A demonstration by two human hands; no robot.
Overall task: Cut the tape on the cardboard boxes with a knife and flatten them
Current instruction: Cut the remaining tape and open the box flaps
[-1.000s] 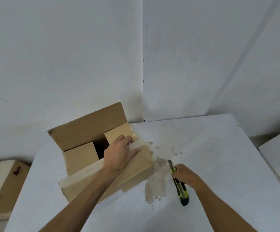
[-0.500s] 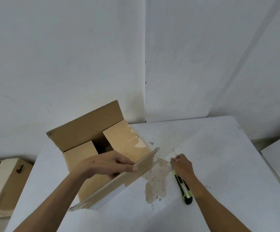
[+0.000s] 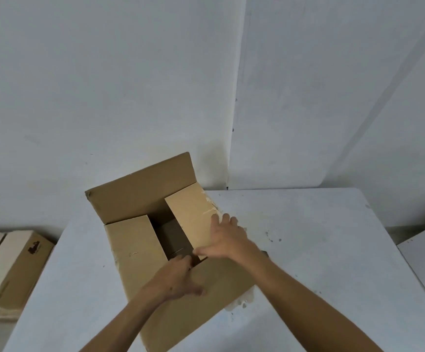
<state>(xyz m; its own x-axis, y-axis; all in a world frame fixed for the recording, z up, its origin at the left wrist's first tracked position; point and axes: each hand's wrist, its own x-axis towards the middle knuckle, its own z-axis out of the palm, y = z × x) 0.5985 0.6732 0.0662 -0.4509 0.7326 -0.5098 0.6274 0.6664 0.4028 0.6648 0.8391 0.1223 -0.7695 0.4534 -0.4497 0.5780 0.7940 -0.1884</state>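
At the far left, a second cardboard box (image 3: 10,270) is seen beside the table, untouched. On the white table (image 3: 333,237) the open box (image 3: 140,250) stands with its top fully opened: the rear flap (image 3: 142,194) is raised against the wall, the left inner flap (image 3: 132,240) and the right inner flap (image 3: 193,219) are laid inward, and the near flap (image 3: 206,301), which half a second ago was held up on edge, is now folded down toward the person. The left hand (image 3: 178,280) is placed on this near flap at the rim of the opening, fingers extended and relaxed, pressing rather than gripping. The right hand (image 3: 227,240), which a second ago was held around the knife, is now laid on the right inner flap with fingers spread wide and the thumb at the flap's near edge; nothing is held in it. The knife is no longer visible and is probably hidden behind the right forearm. It is judged that the top tape is cut through and that the work has passed from cutting to flattening; the inner flaps are to be spread next, and the bottom seam probably remains to be cut.
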